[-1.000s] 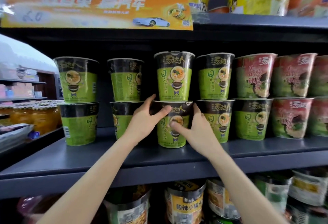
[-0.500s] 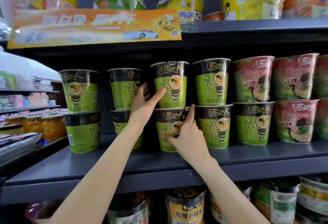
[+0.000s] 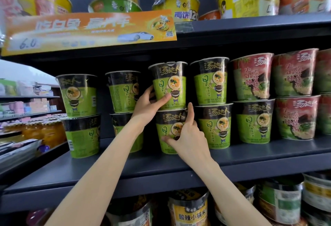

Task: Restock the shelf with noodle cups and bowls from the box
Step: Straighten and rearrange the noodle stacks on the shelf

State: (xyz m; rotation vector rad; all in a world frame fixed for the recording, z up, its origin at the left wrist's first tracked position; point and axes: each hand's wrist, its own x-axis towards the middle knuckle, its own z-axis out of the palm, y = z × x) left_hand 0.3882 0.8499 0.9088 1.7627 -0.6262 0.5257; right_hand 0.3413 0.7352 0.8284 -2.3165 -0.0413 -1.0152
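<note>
Green and black noodle cups stand two high on the dark middle shelf (image 3: pixel 125 170). My left hand (image 3: pixel 148 104) grips the lower left side of the upper green cup (image 3: pixel 170 80) in the third stack, thumb across its front. My right hand (image 3: pixel 186 136) holds the lower green cup (image 3: pixel 170 120) beneath it, thumb on its front and index finger up along its right edge. The box is out of view.
More green cup stacks (image 3: pixel 211 84) and red cup stacks (image 3: pixel 295 75) fill the shelf to the right; two green stacks (image 3: pixel 78 95) stand left. An orange price banner (image 3: pixel 89 30) hangs from the shelf above. Noodle bowls (image 3: pixel 188 209) sit on the shelf below.
My left hand rose from the lower cup to the upper cup and now grips it. My right hand stayed on the lower cup. The camera moved closer and tilted up.
</note>
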